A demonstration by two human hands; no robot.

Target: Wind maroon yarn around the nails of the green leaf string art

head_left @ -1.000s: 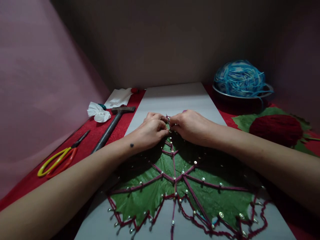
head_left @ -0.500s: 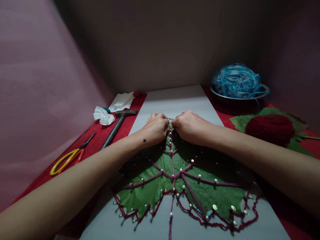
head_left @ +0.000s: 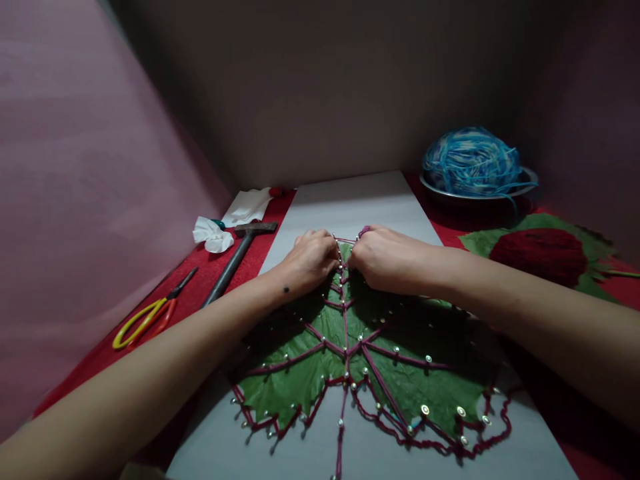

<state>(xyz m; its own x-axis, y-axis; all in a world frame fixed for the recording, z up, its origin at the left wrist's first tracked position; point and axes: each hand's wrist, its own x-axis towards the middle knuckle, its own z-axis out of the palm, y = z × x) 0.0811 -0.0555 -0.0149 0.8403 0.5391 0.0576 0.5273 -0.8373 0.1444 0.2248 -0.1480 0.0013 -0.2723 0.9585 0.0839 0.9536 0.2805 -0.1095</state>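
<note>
A big green leaf [head_left: 400, 387] lies pinned with several nails on a white board [head_left: 350, 200]. Dark red yarn [head_left: 385, 385] runs from nail to nail along its veins and around its edge. My left hand [head_left: 310, 260] and my right hand [head_left: 383, 257] meet at the leaf's far tip, fingers curled, pinching the red yarn by the top nail [head_left: 334, 235]. A short piece of yarn stretches between the two hands. My fingertips are hidden from view.
On the red cloth to the left lie a hammer [head_left: 235, 257], yellow-handled scissors [head_left: 150, 317] and crumpled white tissue [head_left: 213, 233]. At the right, a ball of red yarn [head_left: 543, 253] rests on another leaf, and blue yarn [head_left: 470, 160] fills a metal bowl behind it.
My hands have drawn slightly apart at the leaf's tip, with the yarn now stretched between them. The view has shifted a little.
</note>
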